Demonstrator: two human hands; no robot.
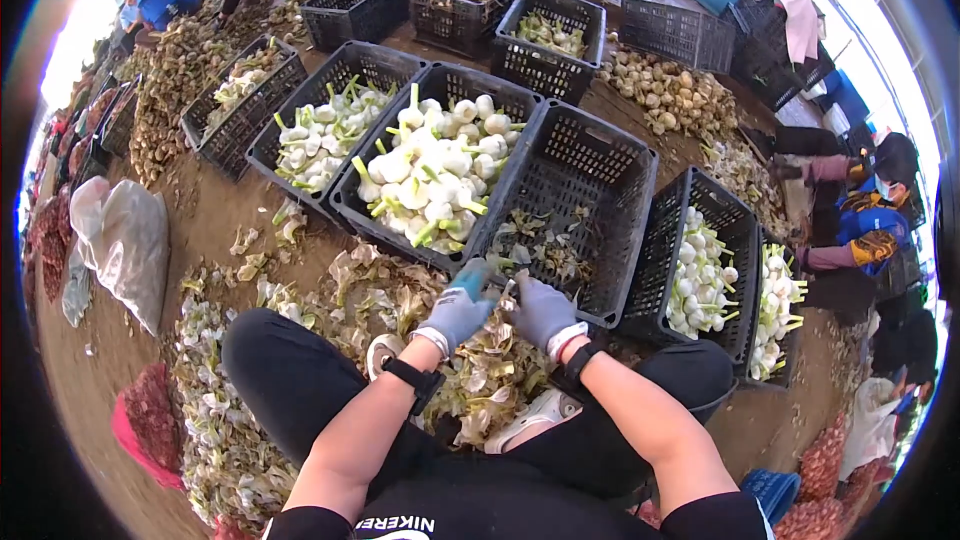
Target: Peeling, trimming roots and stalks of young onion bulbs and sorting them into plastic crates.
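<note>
My left hand (459,307), in a grey glove with teal fingertips, is at the near left corner of a black plastic crate (600,131). My right hand (541,309), gloved in grey, is at the near rim of the same crate. Dry garlic skins and scraps (551,247) lie on that crate's floor. A pale husk-like piece (511,294) shows between the hands; whether either hand grips it or the rim is unclear. Left of this crate stands another, heaped with peeled-back white garlic bulbs (427,172) with short green stems.
Further crates hold trimmed garlic (701,277), (322,131). Husks (480,390) cover the ground between my shoes. Untrimmed bulbs (667,90) are piled behind. A white plastic sack (124,240) stands left. A co-worker (870,229) sits at the right.
</note>
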